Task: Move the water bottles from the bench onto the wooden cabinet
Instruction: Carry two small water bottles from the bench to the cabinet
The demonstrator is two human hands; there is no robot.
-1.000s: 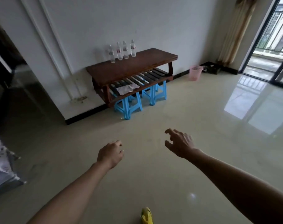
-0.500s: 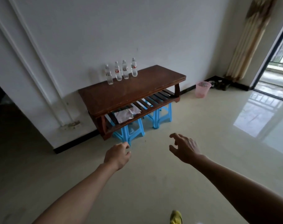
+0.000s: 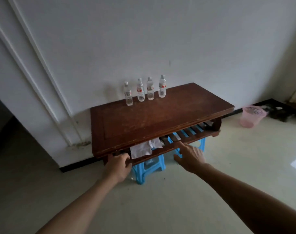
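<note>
Obs.: four clear plastic water bottles with white caps and red-and-white labels stand upright in a row on the back left part of the dark brown wooden bench, close to the white wall. Row order, left to right: leftmost bottle, second bottle, third bottle, rightmost bottle. The bottles stand near each other with small gaps between them; none is tilted. The rest of the bench top is bare wood. Both bare forearms reach forward from the lower edge of the view toward the front of the bench, well short of the bottles. Left hand: fingers curled inward, nothing seen inside them; it overlaps the left end of the lower slatted shelf in view, contact with the wood cannot be determined. Right hand: fingers spread and relaxed, holding nothing, in front of the shelf rail. A crumpled white cloth lies on the slatted shelf, left of centre. Two light blue plastic stools sit under the bench: near stool, far stool. A translucent pink plastic wastebasket stands on the pale glossy floor to the right of the bench, apart from it.
</note>
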